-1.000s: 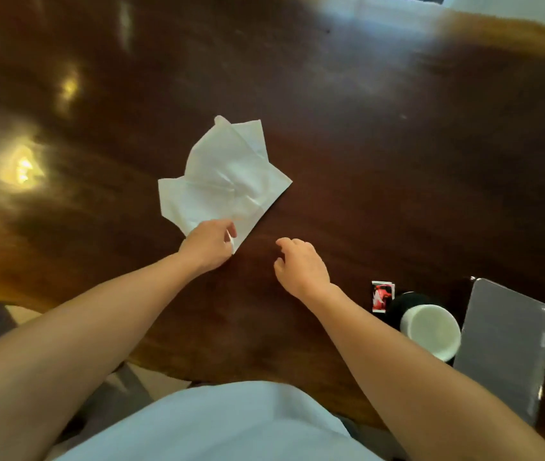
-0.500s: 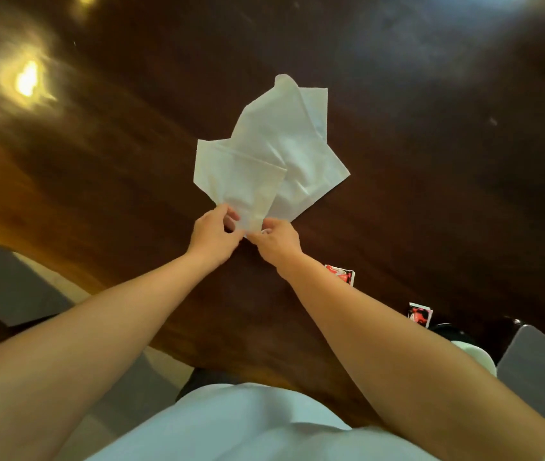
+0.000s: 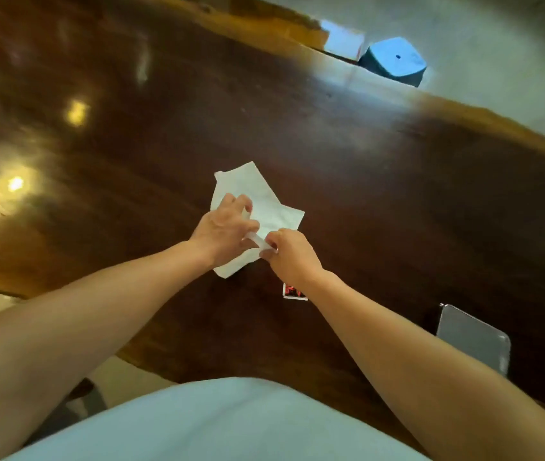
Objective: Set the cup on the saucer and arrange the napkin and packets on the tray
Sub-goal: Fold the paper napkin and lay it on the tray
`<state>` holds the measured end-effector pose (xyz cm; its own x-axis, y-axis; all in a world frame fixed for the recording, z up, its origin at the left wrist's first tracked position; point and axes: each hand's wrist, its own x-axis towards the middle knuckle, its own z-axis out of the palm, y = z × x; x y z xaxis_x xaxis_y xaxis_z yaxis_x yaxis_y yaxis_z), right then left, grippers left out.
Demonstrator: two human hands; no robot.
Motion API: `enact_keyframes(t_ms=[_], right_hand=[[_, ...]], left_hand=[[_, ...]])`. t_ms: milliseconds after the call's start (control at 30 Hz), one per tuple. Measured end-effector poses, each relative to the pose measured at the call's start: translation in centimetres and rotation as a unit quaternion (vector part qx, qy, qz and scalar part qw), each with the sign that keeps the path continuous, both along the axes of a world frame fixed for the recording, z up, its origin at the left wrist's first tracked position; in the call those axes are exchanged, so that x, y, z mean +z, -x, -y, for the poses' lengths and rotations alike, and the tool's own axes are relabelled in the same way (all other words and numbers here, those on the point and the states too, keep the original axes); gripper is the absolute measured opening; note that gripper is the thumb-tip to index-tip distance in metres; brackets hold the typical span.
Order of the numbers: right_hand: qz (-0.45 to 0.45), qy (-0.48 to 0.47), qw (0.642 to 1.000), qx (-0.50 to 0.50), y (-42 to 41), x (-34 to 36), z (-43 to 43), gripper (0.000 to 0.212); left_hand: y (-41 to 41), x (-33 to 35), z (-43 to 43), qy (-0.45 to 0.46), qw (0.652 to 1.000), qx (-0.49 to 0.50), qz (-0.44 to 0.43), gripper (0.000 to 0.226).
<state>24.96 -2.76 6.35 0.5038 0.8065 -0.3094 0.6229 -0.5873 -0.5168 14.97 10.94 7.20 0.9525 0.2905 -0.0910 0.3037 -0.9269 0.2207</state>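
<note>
A white paper napkin [image 3: 257,201] lies partly folded on the dark wooden table [image 3: 381,181]. My left hand [image 3: 222,227] rests on top of it and pinches a fold. My right hand [image 3: 289,254] grips the napkin's near right edge, touching the left hand's fingers. A red and white packet [image 3: 292,292] lies on the table just under my right wrist, partly hidden by it. The grey tray [image 3: 474,339] sits at the right near the table's front edge, partly hidden by my right forearm. The cup and saucer are out of sight.
A blue-grey stool [image 3: 394,61] stands on the pale floor beyond the table's far edge. Bright lamp reflections glare on the table's left side. The table's near edge runs close to my body.
Both hands have folded the napkin smaller and pulled it nearer the packet. The view has swung, hiding the cup and second packet and showing the table's far edge and the stool.
</note>
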Motion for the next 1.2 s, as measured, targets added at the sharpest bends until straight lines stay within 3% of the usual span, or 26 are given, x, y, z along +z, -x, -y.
enact_keyframes(t_ms=[300,567,767,967,1133,1200], right_hand=[[0.115,-0.101,0.988,-0.034,-2.6,6.5,5.4,0.007],[0.136,-0.161,0.972,-0.100,-5.4,9.7,6.8,0.018],[0.132,-0.241,0.944,-0.184,-7.5,10.8,8.0,0.016],[0.120,-0.235,0.948,-0.179,-9.1,12.0,9.0,0.014],[0.103,-0.201,0.963,-0.147,-9.0,11.6,9.2,0.031],[0.095,-0.188,0.963,-0.166,-9.2,11.4,9.3,0.028]], left_hand=[[-1.9,8.1,3.2,-0.080,0.986,-0.005,0.144,0.010],[-2.3,13.0,3.0,-0.051,0.975,-0.002,0.215,0.034],[-1.7,16.0,2.0,-0.092,0.945,-0.046,0.309,0.049],[-2.4,17.3,0.2,-0.108,0.936,-0.060,0.330,0.052],[-3.9,18.4,-0.2,-0.081,0.928,-0.068,0.359,0.048],[-4.3,18.8,-0.7,-0.085,0.931,-0.084,0.344,0.051]])
